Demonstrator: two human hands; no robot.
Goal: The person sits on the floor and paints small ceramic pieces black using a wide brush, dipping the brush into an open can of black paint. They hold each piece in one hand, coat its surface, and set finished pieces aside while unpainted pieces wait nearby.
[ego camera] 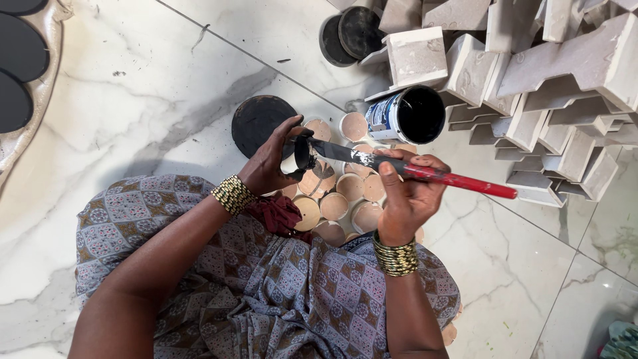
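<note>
My left hand [269,163] grips a small round clay cup [296,156], partly coated black, tilted on its side. My right hand [407,193] holds a paintbrush [425,171] with a red handle; its black bristle end reaches into the cup's mouth. Just below both hands lie several unpainted tan clay cups [335,203] on the floor. A tin of black paint [409,114] lies on its side behind them, its open mouth facing me.
A black-painted disc [256,119] lies on the marble floor [166,80] by my left hand. Two dark lids [349,33] sit further back. Stacked pale moulded blocks [551,80] fill the upper right. Black ovals [16,66] rest at the far left. My patterned cloth [266,292] covers my lap.
</note>
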